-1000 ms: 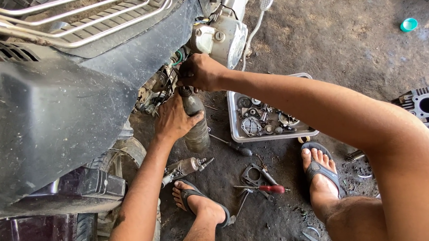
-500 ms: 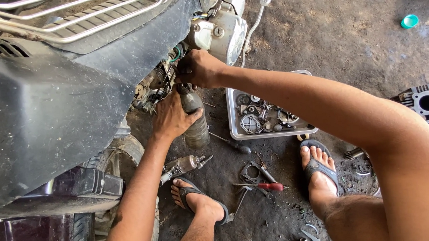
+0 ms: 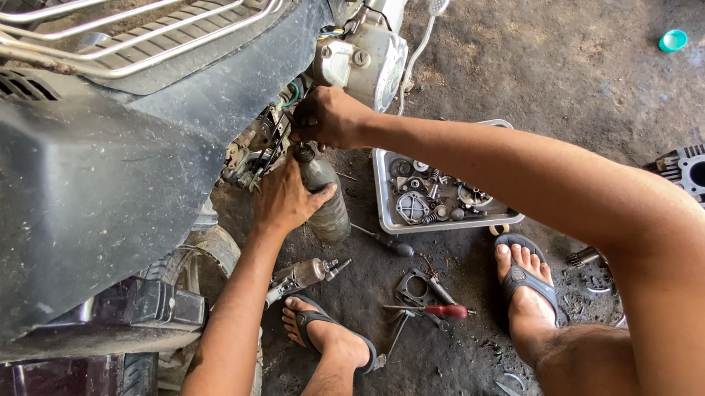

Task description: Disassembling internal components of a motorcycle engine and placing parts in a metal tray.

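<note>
Under the scooter's black panel [image 3: 91, 193], the left hand [image 3: 285, 199] wraps its fingers around a dusty bottle [image 3: 325, 199], holding it upright against the engine [image 3: 259, 147]. Right hand [image 3: 329, 116] sits just above, closed tight on a part at the bottle's neck, beside the silver cover [image 3: 362, 63]. Parts tray [image 3: 385, 212] lies close by on the floor, screwdriver [image 3: 441, 311] between the feet.
</note>
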